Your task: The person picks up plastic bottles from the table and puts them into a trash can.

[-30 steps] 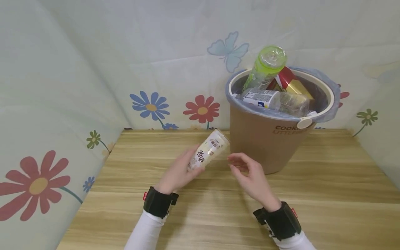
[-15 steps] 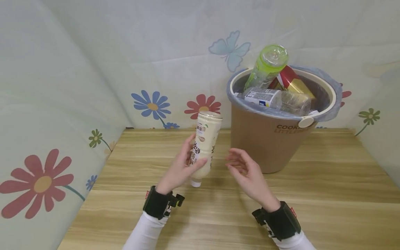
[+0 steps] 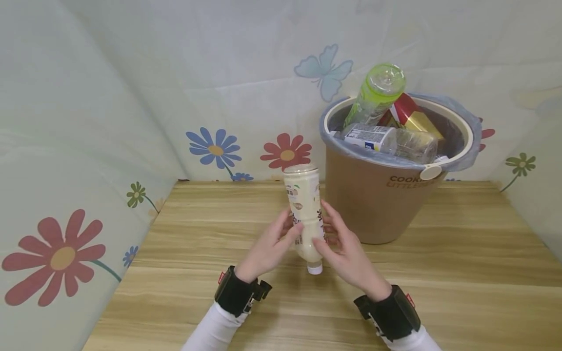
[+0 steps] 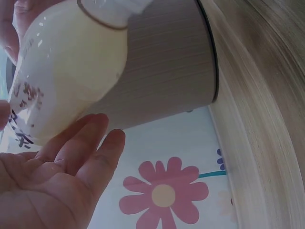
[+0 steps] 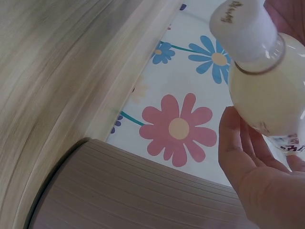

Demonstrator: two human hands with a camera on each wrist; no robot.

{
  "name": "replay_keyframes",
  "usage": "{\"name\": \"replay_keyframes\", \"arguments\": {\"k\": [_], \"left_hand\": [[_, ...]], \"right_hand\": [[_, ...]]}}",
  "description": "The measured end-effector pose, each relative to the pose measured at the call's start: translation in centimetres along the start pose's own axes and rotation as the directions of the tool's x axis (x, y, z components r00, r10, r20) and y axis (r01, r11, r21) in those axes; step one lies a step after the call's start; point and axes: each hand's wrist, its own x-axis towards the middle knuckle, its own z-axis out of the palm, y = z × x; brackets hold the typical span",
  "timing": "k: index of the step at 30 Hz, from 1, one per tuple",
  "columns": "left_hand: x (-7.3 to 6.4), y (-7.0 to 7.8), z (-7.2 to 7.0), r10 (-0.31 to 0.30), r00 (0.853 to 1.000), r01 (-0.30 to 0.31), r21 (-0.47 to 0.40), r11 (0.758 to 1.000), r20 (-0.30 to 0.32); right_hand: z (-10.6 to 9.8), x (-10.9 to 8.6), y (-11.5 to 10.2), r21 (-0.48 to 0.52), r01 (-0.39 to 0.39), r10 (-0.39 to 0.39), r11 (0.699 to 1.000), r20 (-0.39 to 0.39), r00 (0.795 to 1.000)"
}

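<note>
A cream-coloured drink bottle point(image 3: 306, 212) with a printed label is held upside down above the table, its white cap point(image 3: 314, 268) pointing down and its base up. My left hand point(image 3: 271, 246) holds its left side, thumb on the near face and fingers behind. From the right, my right hand point(image 3: 349, 251) grips it too, thumb on the lower part and fingers behind it. In the left wrist view the left fingers point(image 4: 83, 143) lie along the bottle's side. The right wrist view shows the cap point(image 5: 245, 28) close up, with the right fingers point(image 5: 233, 138) beside the bottle's shoulder.
A brown trash bin point(image 3: 369, 204) with a blue liner bag stands just behind and right of the bottle. Inside are a green-labelled bottle point(image 3: 373, 92), a clear bottle point(image 3: 373, 138) and a red-and-gold box point(image 3: 414, 117). A flowered curtain point(image 3: 246, 97) hangs behind the wood-grain table point(image 3: 197, 214).
My left hand has swung the bottle from a tilt to nearly vertical and brought it rightward. My right hand, earlier apart from the bottle, now grips it.
</note>
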Motion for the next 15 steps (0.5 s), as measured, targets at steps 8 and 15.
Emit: {"name": "replay_keyframes", "arguments": {"k": [8,15], "left_hand": [[-0.12,0.19,-0.01,0.009,1.0,-0.008,0.114,0.993,-0.014],[-0.07,0.04,0.04,-0.002,1.0,0.005,0.143,0.99,-0.026]], "right_hand": [[-0.18,-0.11,0.01,-0.031,-0.034,0.036,0.999,0.071,0.997],[-0.32,-0.15,0.0,-0.097,-0.023,0.028,0.995,0.052,0.998]]}}
